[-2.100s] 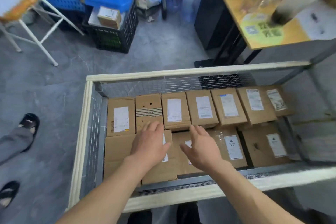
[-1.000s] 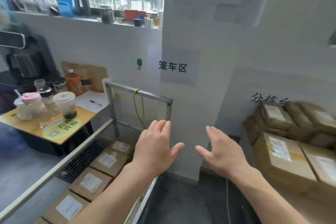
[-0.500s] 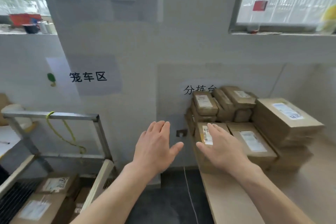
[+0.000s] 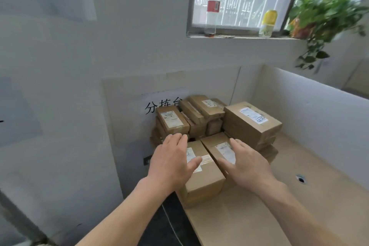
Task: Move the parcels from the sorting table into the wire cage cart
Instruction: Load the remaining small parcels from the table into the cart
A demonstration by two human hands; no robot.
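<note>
Over the table-edge parcels [image 4: 205, 183], left hand [image 4: 171, 164] and right hand [image 4: 247, 164] spread flat.

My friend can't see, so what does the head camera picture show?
A person's open left hand and right hand reach toward the nearest parcel in a pile of boxes on the sorting table. A tall bottle and a plant stand on the windowsill.

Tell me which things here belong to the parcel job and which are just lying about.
Job: front parcel, parcel beside it, stacked parcels behind, sorting table, left hand, right hand.
Lying about: clear bottle, yellow bottle, trailing plant, all on the windowsill.
</note>
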